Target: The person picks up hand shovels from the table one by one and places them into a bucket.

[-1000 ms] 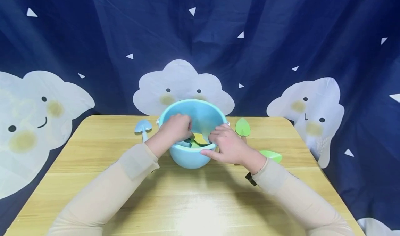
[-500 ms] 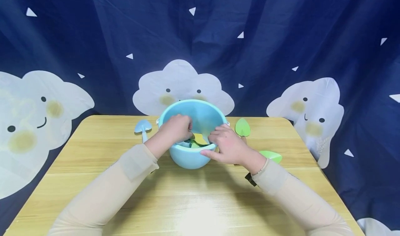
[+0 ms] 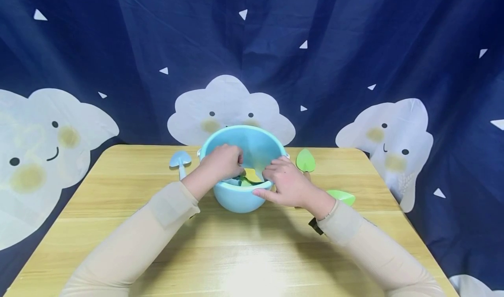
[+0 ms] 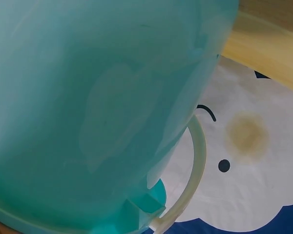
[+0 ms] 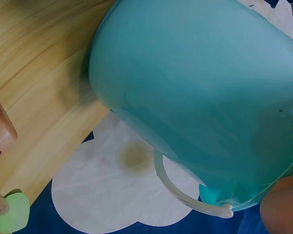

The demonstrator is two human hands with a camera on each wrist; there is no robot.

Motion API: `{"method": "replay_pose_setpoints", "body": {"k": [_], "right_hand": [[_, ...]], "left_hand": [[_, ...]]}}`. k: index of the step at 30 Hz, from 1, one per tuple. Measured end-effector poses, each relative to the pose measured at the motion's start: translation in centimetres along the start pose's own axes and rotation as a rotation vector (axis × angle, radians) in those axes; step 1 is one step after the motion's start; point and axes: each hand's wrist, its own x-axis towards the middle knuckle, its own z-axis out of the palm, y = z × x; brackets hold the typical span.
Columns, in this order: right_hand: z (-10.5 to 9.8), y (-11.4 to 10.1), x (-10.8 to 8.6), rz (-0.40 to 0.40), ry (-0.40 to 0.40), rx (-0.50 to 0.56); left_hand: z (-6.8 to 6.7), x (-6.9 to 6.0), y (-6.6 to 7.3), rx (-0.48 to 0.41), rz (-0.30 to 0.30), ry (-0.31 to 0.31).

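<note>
A light blue bucket (image 3: 238, 200) stands tilted towards me on the table. My left hand (image 3: 225, 160) reaches over its near rim with the fingers down inside; the fingertips are hidden, and I cannot tell what they hold. With my right hand (image 3: 289, 181) I grip the near right rim, thumb outside and fingers inside. A yellow piece (image 3: 252, 175) and a green one (image 3: 245, 182) show in the bucket between the hands. Both wrist views are mostly filled by the bucket's outer wall (image 4: 112, 97), with its pale handle (image 5: 185, 199) hanging beside it.
Left of the bucket lies a light blue toy shovel (image 3: 180, 158). A green toy shovel (image 3: 306, 160) with a wooden handle lies to the right, and another green shovel head (image 3: 341, 197) shows behind my right wrist. A dark blue curtain (image 3: 252, 39) hangs behind the wooden table (image 3: 189, 253).
</note>
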Motion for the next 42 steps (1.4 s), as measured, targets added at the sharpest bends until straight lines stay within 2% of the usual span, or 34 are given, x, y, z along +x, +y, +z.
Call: {"method": "replay_pose_setpoints", "body": {"k": [9, 17, 24, 35, 42], "right_hand": [[0.0, 0.1, 0.0, -0.005, 0.007, -0.002], [0.0, 0.0, 0.0, -0.008, 0.01, -0.006], [-0.1, 0.0, 0.0, -0.003, 0.006, -0.013], [0.0, 0.0, 0.0, -0.008, 0.009, -0.004], [0.1, 0.1, 0.0, -0.002, 0.007, -0.012]], "left_hand": [[0.0, -0.2, 0.0, -0.039, -0.015, 0.047], [0.2, -0.1, -0.4, -0.054, 0.014, 0.137], [0.2, -0.4, -0.4, -0.103, 0.062, 0.274], [0.3, -0.8, -0.6, -0.173, 0.105, 0.369], [0.0, -1.3, -0.9, -0.246, 0.198, 0.469]]}}
